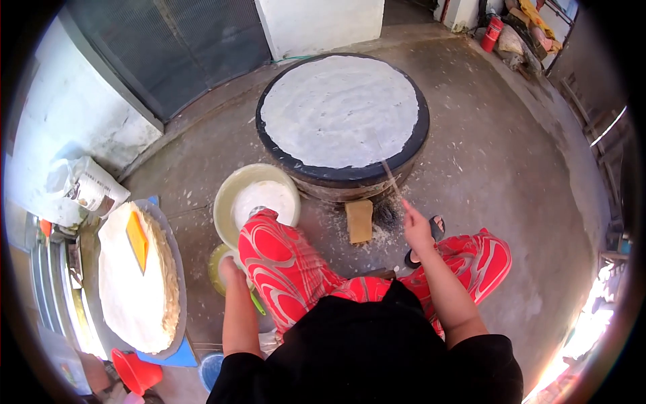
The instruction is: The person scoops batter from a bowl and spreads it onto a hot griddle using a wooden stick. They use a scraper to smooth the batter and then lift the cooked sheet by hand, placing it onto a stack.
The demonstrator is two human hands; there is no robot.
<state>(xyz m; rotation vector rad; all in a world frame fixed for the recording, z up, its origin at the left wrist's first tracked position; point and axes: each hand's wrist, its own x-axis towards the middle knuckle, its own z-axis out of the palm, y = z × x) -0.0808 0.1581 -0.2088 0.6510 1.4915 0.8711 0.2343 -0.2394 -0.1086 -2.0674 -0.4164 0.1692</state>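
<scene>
A large round black griddle (269, 138) stands ahead of me, with a thin white sheet of batter (340, 108) spread over most of its top. My right hand (418, 232) is closed around a thin long-handled spatula (392, 178). The spatula's narrow tip reaches the near right edge of the batter sheet. Low on the left, my left hand (232, 271) is at a small yellow-green bowl (217, 259) beside my knee; its fingers are mostly hidden. Behind that bowl sits a large pale basin (227, 188) containing white batter (268, 200).
At my left, a stack of pale flat pancakes (128, 289) lies on a round board (176, 269), with a yellow scraper (136, 239) on top. A red bucket (138, 370) stands below it. A tan block (359, 221) rests against the griddle's base.
</scene>
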